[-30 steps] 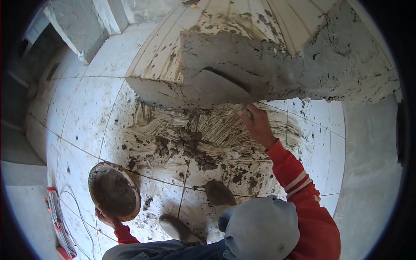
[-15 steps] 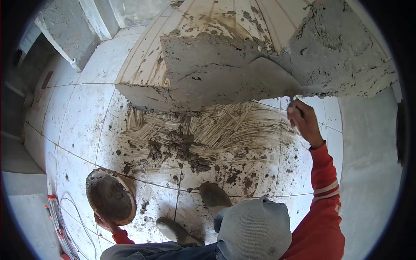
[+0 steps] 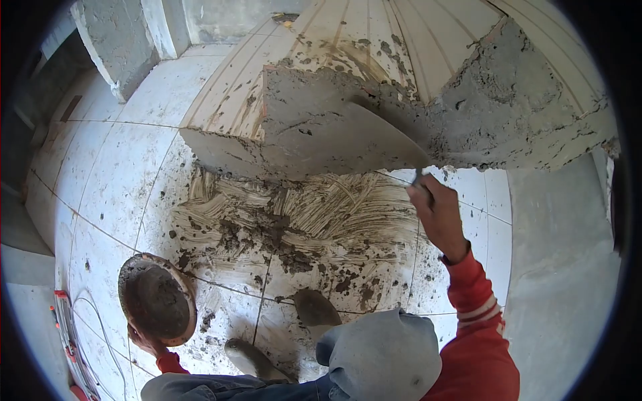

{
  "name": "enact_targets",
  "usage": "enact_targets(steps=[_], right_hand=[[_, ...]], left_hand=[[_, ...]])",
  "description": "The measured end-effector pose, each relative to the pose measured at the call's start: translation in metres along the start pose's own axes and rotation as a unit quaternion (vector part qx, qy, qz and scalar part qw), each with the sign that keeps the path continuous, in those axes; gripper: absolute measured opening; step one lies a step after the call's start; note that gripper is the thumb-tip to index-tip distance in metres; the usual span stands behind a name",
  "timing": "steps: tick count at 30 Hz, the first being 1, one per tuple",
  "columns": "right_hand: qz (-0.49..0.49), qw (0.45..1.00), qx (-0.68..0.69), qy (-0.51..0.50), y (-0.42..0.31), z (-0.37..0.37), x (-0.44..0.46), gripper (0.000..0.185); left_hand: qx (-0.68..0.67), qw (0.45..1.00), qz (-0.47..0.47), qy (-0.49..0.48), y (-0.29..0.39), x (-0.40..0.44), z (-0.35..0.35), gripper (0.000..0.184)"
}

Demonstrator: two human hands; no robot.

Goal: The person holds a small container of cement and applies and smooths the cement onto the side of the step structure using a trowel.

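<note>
My right hand (image 3: 439,217) is closed round the handle of a pointed trowel (image 3: 391,136). The grey blade lies at or just over the fresh mortar (image 3: 301,123) that coats the wall; whether it touches cannot be told. Low on the left, my left hand (image 3: 146,339) grips the rim of a round bowl (image 3: 190,314), fingers partly hidden beneath it. Wet grey mortar (image 3: 157,301) sits inside the bowl, which is tilted a little.
Smeared mortar and loose clumps (image 3: 281,227) cover the white floor tiles (image 3: 107,187) below the wall. Ribbed pale panels (image 3: 374,40) show above the mortar. A red tool with a cable (image 3: 67,327) lies at the left. My shoes (image 3: 314,307) stand on the tiles.
My right hand has moved left and slightly down with the trowel, whose blade now shows more broadly. My left hand still holds the bowl. The whole view has shifted slightly.
</note>
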State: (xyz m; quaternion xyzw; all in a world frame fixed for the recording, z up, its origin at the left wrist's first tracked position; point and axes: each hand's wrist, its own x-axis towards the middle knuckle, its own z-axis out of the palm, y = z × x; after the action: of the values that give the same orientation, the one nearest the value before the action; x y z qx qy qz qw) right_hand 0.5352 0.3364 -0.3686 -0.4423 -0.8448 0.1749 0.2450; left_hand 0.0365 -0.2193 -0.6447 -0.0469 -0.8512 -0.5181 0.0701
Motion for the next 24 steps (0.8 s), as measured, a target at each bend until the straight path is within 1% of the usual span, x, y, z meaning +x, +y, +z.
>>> enact_targets(steps=[1, 2, 4, 5, 6, 7, 8, 10, 11, 12, 14, 15, 17, 18, 20, 21, 23, 24], right_hand=[[-0.02, 1.0, -0.017, 0.012, 0.002, 0.005, 0.01, 0.028], [-0.022, 1.0, -0.018, 0.013, 0.0, 0.003, 0.016, 0.028], [0.041, 0.998, 0.056, -0.005, -0.004, -0.005, 0.023, 0.031], [0.057, 0.995, 0.086, -0.002, -0.001, -0.008, 0.023, 0.033], [0.059, 0.995, 0.078, 0.0, -0.002, -0.016, 0.022, 0.033], [0.085, 0.99, 0.113, -0.017, -0.005, -0.025, 0.023, 0.032], [0.11, 0.982, 0.147, -0.032, -0.007, -0.033, 0.025, 0.031], [0.113, 0.984, 0.133, -0.031, -0.01, -0.044, 0.026, 0.03], [0.115, 0.985, 0.126, -0.037, -0.01, -0.05, 0.024, 0.029], [0.119, 0.985, 0.12, -0.029, -0.01, -0.056, 0.021, 0.029], [0.111, 0.988, 0.111, -0.015, -0.009, -0.064, 0.018, 0.029], [0.109, 0.988, 0.107, -0.012, -0.008, -0.067, 0.015, 0.029], [0.103, 0.989, 0.096, 0.053, -0.005, -0.073, 0.002, 0.028], [0.102, 0.989, 0.094, 0.05, -0.005, -0.078, -0.003, 0.028], [0.08, 0.986, 0.032, 0.145, -0.004, -0.085, -0.014, 0.024], [0.078, 0.986, 0.061, 0.131, 0.001, -0.088, -0.023, 0.021], [0.081, 0.987, 0.066, 0.122, -0.003, -0.074, -0.04, 0.021], [0.085, 0.987, 0.069, 0.117, -0.005, -0.063, -0.051, 0.02]], left_hand=[[0.005, 1.0, -0.002, -0.006, -0.002, 0.001, -0.002, 0.059], [0.003, 1.0, -0.002, -0.005, -0.005, 0.003, -0.003, 0.059], [-0.001, 0.999, -0.032, -0.006, -0.009, 0.001, -0.004, 0.059], [-0.004, 0.999, -0.036, -0.01, -0.014, 0.001, -0.005, 0.059], [-0.023, 0.999, -0.023, -0.021, -0.017, 0.002, -0.007, 0.059], [-0.044, 0.998, -0.008, -0.031, -0.021, 0.002, -0.006, 0.06], [-0.033, 0.999, -0.017, -0.025, -0.024, 0.003, -0.007, 0.063], [-0.041, 0.999, -0.026, -0.02, -0.02, 0.002, -0.004, 0.064], [-0.005, 0.999, -0.048, -0.01, -0.015, 0.001, -0.005, 0.066], [-0.02, 0.998, -0.056, -0.01, -0.015, 0.001, -0.005, 0.069], [-0.021, 0.999, -0.031, -0.01, -0.03, 0.005, -0.008, 0.071], [-0.026, 0.999, -0.032, -0.011, -0.036, 0.007, -0.006, 0.071], [-0.046, 0.998, -0.053, 0.002, -0.048, 0.008, -0.006, 0.072], [-0.045, 0.997, -0.057, 0.003, -0.045, 0.003, -0.006, 0.072], [-0.03, 0.997, -0.066, 0.018, -0.021, 0.001, -0.001, 0.071], [-0.029, 0.997, -0.066, 0.022, -0.013, 0.0, 0.004, 0.071], [-0.082, 0.992, -0.095, 0.003, -0.002, -0.002, 0.003, 0.07], [-0.068, 0.993, -0.097, 0.014, -0.007, -0.002, 0.003, 0.07]])
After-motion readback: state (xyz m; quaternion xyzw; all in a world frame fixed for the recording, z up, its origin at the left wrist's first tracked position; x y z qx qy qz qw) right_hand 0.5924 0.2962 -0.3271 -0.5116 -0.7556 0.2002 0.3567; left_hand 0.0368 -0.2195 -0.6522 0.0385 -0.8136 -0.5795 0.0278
